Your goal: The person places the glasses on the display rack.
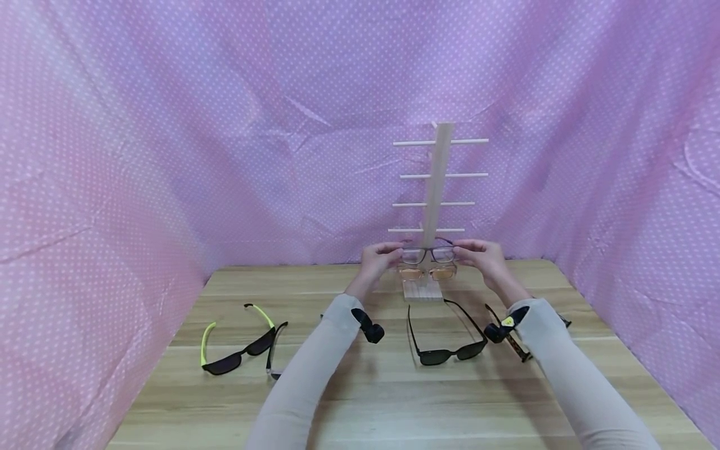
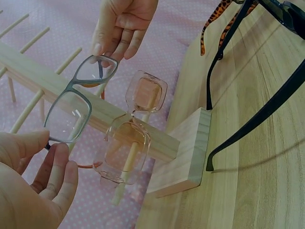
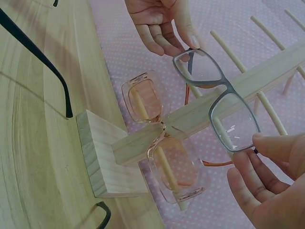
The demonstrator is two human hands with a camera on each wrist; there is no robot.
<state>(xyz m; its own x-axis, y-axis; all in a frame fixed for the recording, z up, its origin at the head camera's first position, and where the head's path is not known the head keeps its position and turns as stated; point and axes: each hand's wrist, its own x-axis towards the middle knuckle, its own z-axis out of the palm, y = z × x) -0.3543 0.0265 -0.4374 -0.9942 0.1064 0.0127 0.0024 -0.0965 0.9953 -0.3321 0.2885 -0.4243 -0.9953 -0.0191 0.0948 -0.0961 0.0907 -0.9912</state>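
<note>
Dark-framed clear eyeglasses (image 1: 432, 250) are held between both hands, in front of the post of a wooden display stand (image 1: 439, 181). My left hand (image 1: 380, 262) pinches one outer end of the frame between thumb and fingers. At the other end, my right hand (image 1: 484, 257) pinches the frame the same way. Just below hang glasses with clear pinkish frames and orange-tinted lenses (image 2: 127, 138), resting on the lowest pegs of the stand. In the right wrist view, the lenses of the held eyeglasses (image 3: 228, 102) overlap the post and a pair of pegs.
Black sunglasses (image 1: 450, 356) lie in front of the stand base (image 1: 423, 290). Tortoiseshell-patterned glasses (image 1: 517, 347) are partly hidden by the right forearm. Sunglasses with yellow-green temples (image 1: 239, 356) lie at left, beside another pair (image 1: 272, 356) behind the left sleeve. Pink dotted cloth (image 1: 315, 125) surrounds the table.
</note>
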